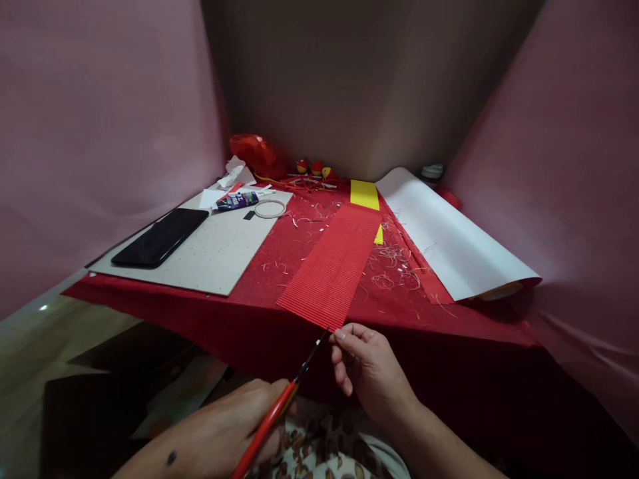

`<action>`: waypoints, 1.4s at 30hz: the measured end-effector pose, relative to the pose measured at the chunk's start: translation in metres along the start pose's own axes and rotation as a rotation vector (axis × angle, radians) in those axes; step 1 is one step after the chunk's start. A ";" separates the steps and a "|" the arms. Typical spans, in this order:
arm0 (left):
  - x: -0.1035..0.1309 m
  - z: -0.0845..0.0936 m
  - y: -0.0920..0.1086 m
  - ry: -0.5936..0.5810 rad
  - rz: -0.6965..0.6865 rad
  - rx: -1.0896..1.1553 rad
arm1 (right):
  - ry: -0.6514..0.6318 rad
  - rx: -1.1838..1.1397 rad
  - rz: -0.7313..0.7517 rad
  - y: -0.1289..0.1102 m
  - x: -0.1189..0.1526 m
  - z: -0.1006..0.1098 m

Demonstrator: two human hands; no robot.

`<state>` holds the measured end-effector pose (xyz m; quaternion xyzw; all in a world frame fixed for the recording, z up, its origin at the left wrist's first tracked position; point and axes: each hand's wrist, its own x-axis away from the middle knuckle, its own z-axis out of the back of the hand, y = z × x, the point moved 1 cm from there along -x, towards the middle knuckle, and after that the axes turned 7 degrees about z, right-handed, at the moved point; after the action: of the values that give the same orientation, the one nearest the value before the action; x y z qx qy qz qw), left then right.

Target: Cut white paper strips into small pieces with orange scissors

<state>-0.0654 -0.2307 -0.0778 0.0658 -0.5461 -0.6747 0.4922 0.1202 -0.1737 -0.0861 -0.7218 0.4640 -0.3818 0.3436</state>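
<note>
A ribbed red strip [332, 266] lies on the red-covered table, its near end sticking out over the front edge. My right hand [367, 362] pinches the near right corner of that strip between thumb and fingertips. In my left hand [254, 416] are scissors with red handles [267, 426], the fingers wrapped around them. The dark blades point up and to the right, and their tips meet the strip's near edge beside my right fingertips. Part of a yellow sheet [364, 194] shows behind and under the strip's far end.
On the left, a grey board [224, 259] bears a black phone [160, 237], a glue tube [237, 201] and a ring [270, 209]. A curled white sheet [439, 233] lies right. Thread scraps [392, 259] are scattered about. Behind are a red bag [257, 154] and small red-yellow objects [316, 168].
</note>
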 end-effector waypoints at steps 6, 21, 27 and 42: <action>-0.009 -0.013 -0.023 -0.014 0.038 0.070 | 0.002 -0.005 0.009 -0.001 0.000 0.001; -0.020 0.001 0.020 0.014 0.009 0.060 | -0.008 0.004 0.006 -0.002 -0.001 -0.004; -0.025 -0.004 0.006 0.023 0.000 0.039 | -0.007 0.001 -0.008 -0.001 -0.002 -0.005; -0.017 0.000 0.005 0.056 0.076 -0.025 | -0.006 0.069 0.011 0.004 -0.002 -0.006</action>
<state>-0.0539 -0.2181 -0.0815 0.0577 -0.5259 -0.6602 0.5331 0.1133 -0.1742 -0.0870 -0.7082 0.4534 -0.3935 0.3716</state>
